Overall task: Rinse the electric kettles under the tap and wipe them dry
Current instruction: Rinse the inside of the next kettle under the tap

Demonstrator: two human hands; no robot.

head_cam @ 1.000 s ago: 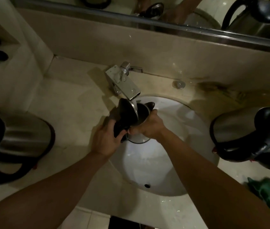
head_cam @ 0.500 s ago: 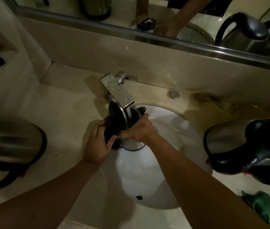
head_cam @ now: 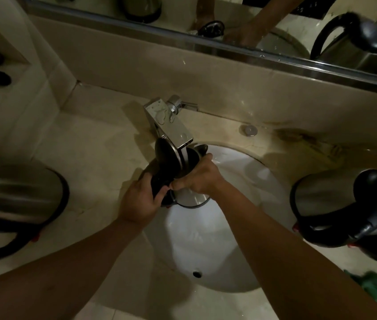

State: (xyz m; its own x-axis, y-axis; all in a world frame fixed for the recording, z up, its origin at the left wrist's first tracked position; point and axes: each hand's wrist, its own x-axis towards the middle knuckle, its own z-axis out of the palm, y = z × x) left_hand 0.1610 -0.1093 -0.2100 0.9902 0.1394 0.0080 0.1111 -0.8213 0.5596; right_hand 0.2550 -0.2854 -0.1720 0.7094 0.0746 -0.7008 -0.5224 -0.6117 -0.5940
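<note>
You are holding a silver steel kettle (head_cam: 192,199) with a black lid and handle over a white basin (head_cam: 206,250). The bench (head_cam: 95,144) is cream, brown-stained by the wall. A green cloth (head_cam: 372,287) lies beside another silver-and-black kettle (head_cam: 335,204).

A mirror (head_cam: 229,24) runs along the wall beyond the hands. A small round metal button (head_cam: 248,130) sits on the countertop (head_cam: 95,144), beyond the right hand.

The left kettle (head_cam: 21,204) and green cloth (head_cam: 372,289) run off the frame's edges; hands hide the held kettle's (head_cam: 192,197) handle.
</note>
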